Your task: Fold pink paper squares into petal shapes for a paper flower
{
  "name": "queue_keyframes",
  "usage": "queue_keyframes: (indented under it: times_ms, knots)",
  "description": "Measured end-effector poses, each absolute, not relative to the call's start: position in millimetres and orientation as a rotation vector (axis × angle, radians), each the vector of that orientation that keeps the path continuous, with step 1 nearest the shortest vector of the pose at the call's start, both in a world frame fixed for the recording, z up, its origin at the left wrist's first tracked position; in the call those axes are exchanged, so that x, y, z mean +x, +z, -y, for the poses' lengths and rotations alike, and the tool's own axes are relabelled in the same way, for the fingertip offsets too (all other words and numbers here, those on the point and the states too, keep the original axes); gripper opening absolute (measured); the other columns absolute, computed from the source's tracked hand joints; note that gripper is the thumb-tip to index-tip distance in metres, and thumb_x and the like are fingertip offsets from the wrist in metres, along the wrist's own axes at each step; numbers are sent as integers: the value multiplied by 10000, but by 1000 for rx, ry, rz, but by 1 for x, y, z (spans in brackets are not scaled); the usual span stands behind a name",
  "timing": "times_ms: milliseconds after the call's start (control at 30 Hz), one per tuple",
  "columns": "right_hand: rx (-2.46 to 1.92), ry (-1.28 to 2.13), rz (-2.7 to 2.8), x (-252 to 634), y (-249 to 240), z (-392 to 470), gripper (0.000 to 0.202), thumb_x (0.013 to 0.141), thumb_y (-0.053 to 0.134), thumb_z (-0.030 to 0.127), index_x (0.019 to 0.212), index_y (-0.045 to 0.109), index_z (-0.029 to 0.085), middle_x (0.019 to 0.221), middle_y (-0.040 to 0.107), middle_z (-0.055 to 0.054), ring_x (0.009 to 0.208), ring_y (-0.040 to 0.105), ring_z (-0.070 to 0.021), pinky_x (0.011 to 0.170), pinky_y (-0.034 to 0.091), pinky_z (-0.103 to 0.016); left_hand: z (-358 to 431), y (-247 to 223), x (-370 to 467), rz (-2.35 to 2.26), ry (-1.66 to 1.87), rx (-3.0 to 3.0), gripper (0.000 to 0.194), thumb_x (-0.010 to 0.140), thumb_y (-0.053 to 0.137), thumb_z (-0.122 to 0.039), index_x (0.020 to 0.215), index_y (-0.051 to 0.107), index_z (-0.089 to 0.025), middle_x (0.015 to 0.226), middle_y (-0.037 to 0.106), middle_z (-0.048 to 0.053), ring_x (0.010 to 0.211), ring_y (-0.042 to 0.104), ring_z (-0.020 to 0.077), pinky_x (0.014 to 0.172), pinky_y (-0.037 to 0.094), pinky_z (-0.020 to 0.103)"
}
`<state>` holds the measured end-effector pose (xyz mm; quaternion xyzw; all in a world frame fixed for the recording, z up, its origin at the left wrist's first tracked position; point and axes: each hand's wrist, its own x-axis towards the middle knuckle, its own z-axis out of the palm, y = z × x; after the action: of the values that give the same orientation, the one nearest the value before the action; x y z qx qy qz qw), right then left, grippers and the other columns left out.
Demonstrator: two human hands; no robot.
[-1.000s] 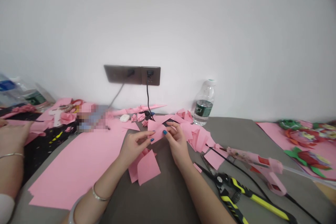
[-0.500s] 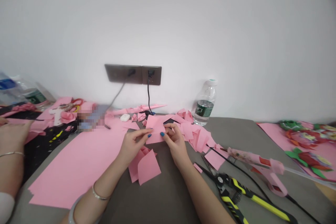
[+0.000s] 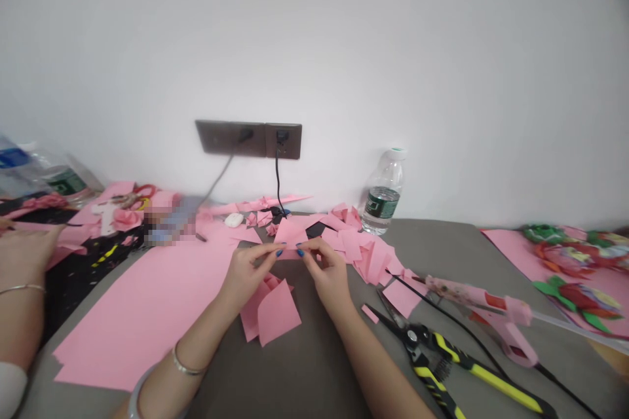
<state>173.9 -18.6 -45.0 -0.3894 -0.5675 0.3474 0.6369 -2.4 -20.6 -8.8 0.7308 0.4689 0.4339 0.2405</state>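
A small piece of pink paper (image 3: 291,234) is pinched between my two hands above the grey table. My left hand (image 3: 249,270) grips its left side with thumb and forefinger, and my right hand (image 3: 326,270) grips its right side the same way. The fingertips of both hands are close together near the paper's lower edge. Just below lie loose pink paper squares (image 3: 279,314), one with a curled corner. Large pink sheets (image 3: 152,314) spread out to the left of my left hand. Crumpled pink pieces (image 3: 368,255) lie right of my right hand.
At right are yellow-black pruning shears (image 3: 413,337) with open blades and a pink glue gun (image 3: 481,308) with its cord. A water bottle (image 3: 382,200) stands by the wall. Colourful paper flowers (image 3: 574,262) lie far right. Another person's arm (image 3: 24,288) is at left.
My right hand has shifted slightly left, closer to my left fingertips. The paper between them now shows less of its lower part and appears bent or folded.
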Motion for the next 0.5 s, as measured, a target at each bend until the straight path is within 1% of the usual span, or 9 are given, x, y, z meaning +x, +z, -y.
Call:
queue_keyframes:
  times_ms: [67,133,200,267,367,433,467,500]
  knots:
    - [-881,860,1215,175,-45,17,73,816,655,267,867,697,236,780,644,-22,752,586,-192,690,441,-319,21,-8,-2,-1264,1184,2013,273,891,537,-205,1046,761,-185,958,787,57,709,734,173,619,571,232]
    - [-850,954,1096,177,-45,15,197,799,686,323,980,665,247,793,642,-13,752,587,-187,695,453,-312,21,-9,-3,-1205,1176,2060,306,901,519,-207,1117,734,-197,1058,766,69,815,740,190,696,585,259]
    - [-816,1056,975,178,-45,13,296,778,714,375,1031,621,253,793,640,-1,750,588,-181,705,460,-305,20,-12,-4,-1125,1153,2149,338,905,516,-215,1191,696,-223,1135,740,72,976,715,212,819,577,303]
    - [-790,1158,891,179,-45,12,296,762,728,423,970,619,244,802,637,-3,754,581,-178,709,463,-300,18,-15,-6,-1059,1087,2237,363,911,522,-234,1246,658,-249,1168,724,72,1087,669,226,915,545,344]
    - [-745,1284,829,178,-44,12,259,741,750,445,794,623,225,773,606,3,723,551,-164,692,461,-289,16,-13,-7,-1053,1023,2273,358,935,499,-259,1263,643,-268,1244,678,84,1184,606,240,992,498,383]
    - [-727,1300,792,178,-43,11,260,723,772,433,742,618,224,729,568,20,685,521,-148,673,451,-276,23,-5,-2,-1095,1139,2211,340,948,479,-277,1235,661,-264,1370,584,94,1282,524,260,1063,436,425]
    - [-723,1296,775,178,-42,10,261,714,782,429,741,622,225,729,561,24,683,514,-145,670,447,-274,31,2,2,-1103,1230,2158,330,950,476,-294,1210,675,-256,1429,525,98,1328,473,276,1100,392,451]
    - [-719,1296,763,177,-42,9,260,709,787,430,752,629,228,738,563,23,691,515,-147,671,446,-275,40,10,6,-1093,1309,2077,329,954,470,-318,1203,677,-258,1462,487,94,1353,442,284,1109,378,462]
